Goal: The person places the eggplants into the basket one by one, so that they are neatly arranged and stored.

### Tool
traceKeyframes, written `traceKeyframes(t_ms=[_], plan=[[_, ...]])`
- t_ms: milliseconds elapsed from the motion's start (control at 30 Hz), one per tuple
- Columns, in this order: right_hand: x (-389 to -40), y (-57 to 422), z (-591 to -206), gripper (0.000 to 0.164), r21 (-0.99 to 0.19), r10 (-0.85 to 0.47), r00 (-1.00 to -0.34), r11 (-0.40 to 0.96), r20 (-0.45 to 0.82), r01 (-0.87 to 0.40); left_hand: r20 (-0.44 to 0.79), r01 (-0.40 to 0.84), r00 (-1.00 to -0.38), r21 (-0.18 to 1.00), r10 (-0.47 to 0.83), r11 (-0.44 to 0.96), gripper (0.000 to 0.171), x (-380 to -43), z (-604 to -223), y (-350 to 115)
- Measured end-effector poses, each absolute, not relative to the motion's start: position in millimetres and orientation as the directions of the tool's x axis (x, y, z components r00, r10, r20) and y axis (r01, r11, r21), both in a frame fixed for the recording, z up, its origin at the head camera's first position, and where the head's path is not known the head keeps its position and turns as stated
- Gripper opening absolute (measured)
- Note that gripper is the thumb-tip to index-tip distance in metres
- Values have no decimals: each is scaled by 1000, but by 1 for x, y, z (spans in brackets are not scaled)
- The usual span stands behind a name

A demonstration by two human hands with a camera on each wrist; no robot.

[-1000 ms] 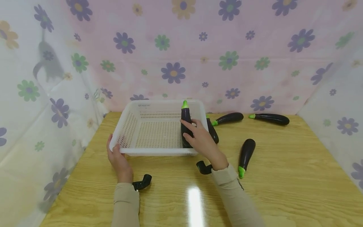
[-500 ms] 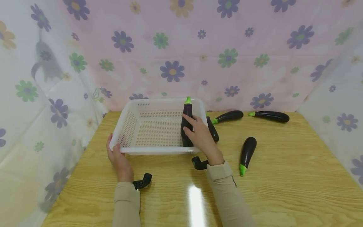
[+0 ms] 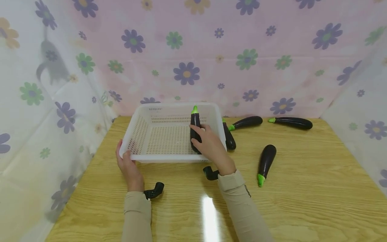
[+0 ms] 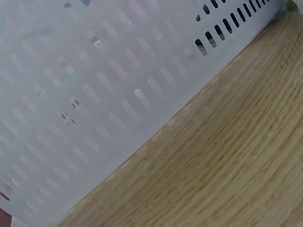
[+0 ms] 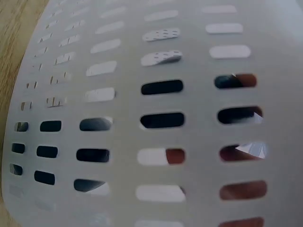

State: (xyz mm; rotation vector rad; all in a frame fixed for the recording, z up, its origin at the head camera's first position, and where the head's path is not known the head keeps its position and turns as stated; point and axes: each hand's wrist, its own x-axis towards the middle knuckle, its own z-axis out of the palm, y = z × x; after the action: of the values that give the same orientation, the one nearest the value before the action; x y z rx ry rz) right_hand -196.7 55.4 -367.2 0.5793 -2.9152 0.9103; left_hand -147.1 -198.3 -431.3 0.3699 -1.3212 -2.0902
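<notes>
A white slotted plastic basket (image 3: 169, 158) stands on the wooden table. At its front left corner my left hand (image 3: 130, 168) grips the rim, thumb on top and fingers outside. My right hand (image 3: 211, 146) reaches over the front rim and holds a dark purple eggplant (image 3: 195, 131) inside, near the right side. Its green stem end points to the back wall. The left wrist view has only the basket wall (image 4: 109, 109) and tabletop. Through the slots of the basket wall (image 5: 124, 142) in the right wrist view, dark eggplant skin and parts of the hand show.
Touching or close by the basket's right side lies another eggplant (image 3: 229, 137), partly hidden. Two more, an eggplant (image 3: 248, 122) and an eggplant (image 3: 293, 122), lie along the back edge. One eggplant (image 3: 266, 163) lies nearer, right of my right hand. Flowered cloth (image 3: 205, 57) encloses the table.
The held eggplant has shifted slightly left inside the basket, with my right hand and forearm moving left along with it. My left hand stays at the basket's corner. The head view has shifted a little.
</notes>
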Motion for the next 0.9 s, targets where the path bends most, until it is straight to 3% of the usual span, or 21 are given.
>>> traceKeyframes(t_ms=[333, 467, 900], plan=[[-202, 54, -366, 54, -477, -377, -926, 814, 1, -332, 91, 351, -758, 892, -646, -286, 44, -149, -432, -198], [-203, 52, -364, 54, -504, -402, -912, 806, -83, -310, 110, 360, -761, 891, -639, -275, 44, -149, -432, -200], [-211, 49, -366, 54, -466, -395, -906, 837, -153, -286, 94, 354, -754, 892, -651, -282, 42, -146, -433, -198]])
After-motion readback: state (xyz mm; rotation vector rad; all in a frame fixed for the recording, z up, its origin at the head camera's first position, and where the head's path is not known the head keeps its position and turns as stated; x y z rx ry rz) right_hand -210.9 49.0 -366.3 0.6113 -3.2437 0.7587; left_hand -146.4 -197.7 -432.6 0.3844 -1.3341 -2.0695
